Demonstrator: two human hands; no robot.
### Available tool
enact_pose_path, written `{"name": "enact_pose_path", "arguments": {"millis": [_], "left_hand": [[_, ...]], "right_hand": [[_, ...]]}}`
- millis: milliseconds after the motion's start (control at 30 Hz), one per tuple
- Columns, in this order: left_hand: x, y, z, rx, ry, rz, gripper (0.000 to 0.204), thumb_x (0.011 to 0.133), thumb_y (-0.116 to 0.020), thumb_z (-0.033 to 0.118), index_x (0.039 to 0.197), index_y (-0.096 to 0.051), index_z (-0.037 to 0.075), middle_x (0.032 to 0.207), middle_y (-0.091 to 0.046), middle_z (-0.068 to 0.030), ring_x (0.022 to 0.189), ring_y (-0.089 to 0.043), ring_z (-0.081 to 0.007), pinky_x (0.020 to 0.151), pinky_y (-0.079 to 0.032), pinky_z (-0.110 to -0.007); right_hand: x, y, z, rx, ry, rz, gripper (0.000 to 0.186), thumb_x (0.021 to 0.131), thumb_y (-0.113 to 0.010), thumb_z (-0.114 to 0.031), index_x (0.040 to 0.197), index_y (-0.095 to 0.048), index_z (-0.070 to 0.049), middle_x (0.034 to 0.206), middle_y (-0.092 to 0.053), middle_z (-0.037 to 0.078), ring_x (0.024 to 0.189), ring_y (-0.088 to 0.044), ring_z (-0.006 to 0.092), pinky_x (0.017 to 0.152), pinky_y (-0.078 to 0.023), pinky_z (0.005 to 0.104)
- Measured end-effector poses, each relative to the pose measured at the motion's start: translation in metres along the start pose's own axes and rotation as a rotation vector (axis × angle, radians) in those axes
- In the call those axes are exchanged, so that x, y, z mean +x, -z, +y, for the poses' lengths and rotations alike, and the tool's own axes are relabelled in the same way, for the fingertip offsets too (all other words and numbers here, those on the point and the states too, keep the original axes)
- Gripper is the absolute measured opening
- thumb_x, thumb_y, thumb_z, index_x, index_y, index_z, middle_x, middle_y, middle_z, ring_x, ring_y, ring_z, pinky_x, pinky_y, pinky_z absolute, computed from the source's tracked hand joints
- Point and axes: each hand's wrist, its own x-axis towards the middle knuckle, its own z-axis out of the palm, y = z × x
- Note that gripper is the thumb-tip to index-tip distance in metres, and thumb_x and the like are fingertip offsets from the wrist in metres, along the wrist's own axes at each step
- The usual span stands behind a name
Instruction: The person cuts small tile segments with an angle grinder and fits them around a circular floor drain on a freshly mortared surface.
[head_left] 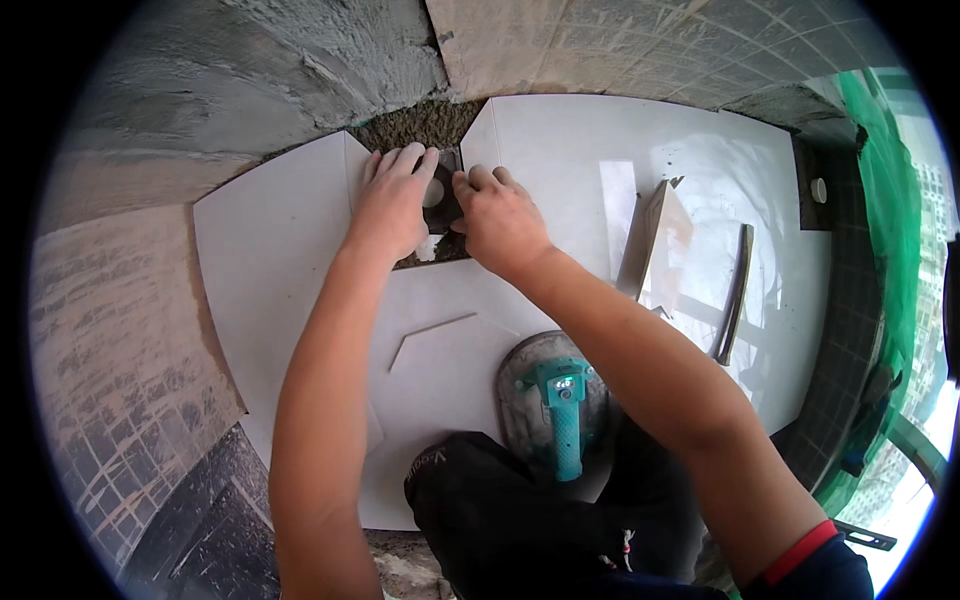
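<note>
A dark square floor drain with a round pale centre sits in the notch between the white tiles, over rough mortar. My left hand is on its left side, fingers bent over the edge. From the right, my right hand grips the opposite edge between thumb and curled fingers. The fingers partly hide the drain. Just below it shows a small white scrap, and bare mortar lies around the notch.
A teal-handled tool on a round grey pad rests on the tiles by my knees. Right of my right arm lie a tile offcut and a slim metal bar. An angular tile piece lies mid-floor. Green netting hangs at the right.
</note>
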Motion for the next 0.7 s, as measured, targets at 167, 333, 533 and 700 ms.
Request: {"name": "enact_pose_path", "arguments": {"millis": [167, 333, 533, 700], "left_hand": [[-0.002, 0.012, 0.001, 0.05, 0.001, 0.044, 0.079, 0.074, -0.077, -0.002, 0.147, -0.05, 0.006, 0.144, -0.051, -0.0134, 0.138, -0.045, -0.0334, 0.12, -0.032, -0.049], [-0.049, 0.046, -0.001, -0.244, 0.096, 0.205, 0.073, 0.077, -0.083, 0.01, 0.142, -0.052, 0.005, 0.139, -0.054, -0.0157, 0.131, -0.051, -0.0378, 0.108, -0.046, -0.043], [-0.17, 0.009, 0.046, -0.366, 0.354, -0.066, 0.055, 0.078, -0.082, 0.01, 0.127, -0.059, 0.004, 0.126, -0.058, -0.0143, 0.118, -0.056, -0.0392, 0.095, -0.048, -0.048], [-0.187, -0.018, 0.052, -0.311, 0.256, 0.059, 0.056, 0.077, -0.079, 0.005, 0.13, -0.058, 0.002, 0.128, -0.056, -0.0139, 0.118, -0.055, -0.0365, 0.101, -0.046, -0.047]], "right_hand": [[0.0, 0.006, -0.005, 0.031, 0.011, 0.064, 0.055, 0.086, -0.076, -0.019, 0.135, -0.059, 0.0, 0.115, -0.062, 0.014, 0.108, -0.06, 0.034, 0.095, -0.051, 0.0425], [-0.038, 0.027, -0.028, 0.165, 0.044, -0.107, 0.05, 0.086, -0.077, -0.023, 0.129, -0.06, -0.001, 0.12, -0.061, 0.016, 0.111, -0.062, 0.0371, 0.096, -0.052, 0.0444], [-0.099, 0.015, -0.034, -0.013, 0.205, -0.512, 0.048, 0.085, -0.078, -0.025, 0.12, -0.056, -0.001, 0.119, -0.057, 0.017, 0.11, -0.065, 0.0346, 0.093, -0.054, 0.0424], [-0.09, -0.003, -0.02, 0.059, 0.29, -0.341, 0.042, 0.083, -0.076, -0.019, 0.115, -0.055, -0.001, 0.116, -0.056, 0.017, 0.102, -0.068, 0.0351, 0.087, -0.057, 0.0435]]}}
